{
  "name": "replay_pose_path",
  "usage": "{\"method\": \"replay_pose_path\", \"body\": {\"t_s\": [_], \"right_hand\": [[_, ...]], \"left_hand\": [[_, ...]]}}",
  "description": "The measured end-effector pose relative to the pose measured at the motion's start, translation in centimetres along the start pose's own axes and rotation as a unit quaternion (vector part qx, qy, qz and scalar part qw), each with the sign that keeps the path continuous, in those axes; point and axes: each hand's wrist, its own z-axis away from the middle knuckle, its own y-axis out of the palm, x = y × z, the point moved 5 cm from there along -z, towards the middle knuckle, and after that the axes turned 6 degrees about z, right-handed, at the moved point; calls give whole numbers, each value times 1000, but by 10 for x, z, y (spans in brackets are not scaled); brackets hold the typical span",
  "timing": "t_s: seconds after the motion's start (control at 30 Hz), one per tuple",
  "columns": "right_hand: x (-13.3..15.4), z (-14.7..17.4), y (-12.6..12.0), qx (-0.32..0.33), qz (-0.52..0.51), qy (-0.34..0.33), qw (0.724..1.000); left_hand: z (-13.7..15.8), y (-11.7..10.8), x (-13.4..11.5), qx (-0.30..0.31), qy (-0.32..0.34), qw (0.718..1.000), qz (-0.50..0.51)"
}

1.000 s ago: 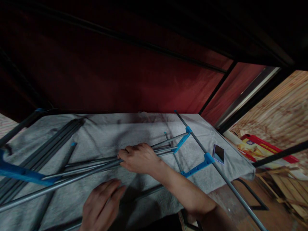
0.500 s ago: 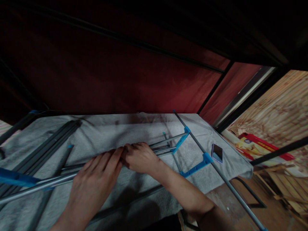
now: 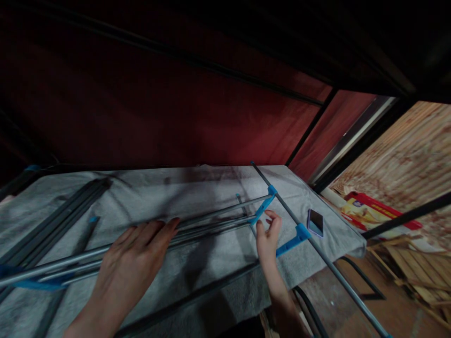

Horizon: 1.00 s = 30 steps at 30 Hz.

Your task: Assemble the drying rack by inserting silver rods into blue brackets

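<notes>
My left hand [image 3: 136,256] is wrapped over a bundle of thin metal tubes [image 3: 207,228] that run from left to right; its palm side is hidden. At their right end the tubes meet a blue plastic connector [image 3: 261,211]. My right hand [image 3: 269,237] is beside that connector, thumb and fingers apart and curled, with nothing visible between them. A second blue connector [image 3: 293,241] lies just right of my right hand, joined to a long grey pole [image 3: 331,267]. Under the tubes' left end shows another blue connector [image 3: 44,283].
A grey cloth [image 3: 148,192] covers the surface. Several dark poles [image 3: 59,218] lie on it at left. A phone [image 3: 315,222] rests near the right edge. Beyond are a red and yellow box [image 3: 377,211] and wooden slats [image 3: 423,267]. A dark red panel [image 3: 197,117] stands behind.
My right hand has left the tubes beside my left hand and moved right to the blue connector, its fingers opening. My left hand stays on the tubes, whose left end has shifted slightly.
</notes>
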Motion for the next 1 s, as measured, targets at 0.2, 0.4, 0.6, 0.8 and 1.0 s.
{"method": "replay_pose_path", "body": {"t_s": [0.2, 0.4, 0.6, 0.8, 1.0], "right_hand": [[-43, -49, 0, 4, -80, 134, 988], [-39, -54, 16, 19, -130, 149, 980], [-35, -52, 17, 12, -124, 137, 983], [-34, -51, 13, 8, -105, 135, 985], [-31, -51, 16, 5, -99, 126, 987]], "left_hand": [[1, 6, 5, 5, 2, 1000, 21], [1, 5, 12, -4, 14, 1000, 19], [3, 5, 16, -12, 17, 1000, 8], [1, 4, 11, -14, 6, 1000, -1], [-2, 6, 10, -11, -12, 1000, 6]]}}
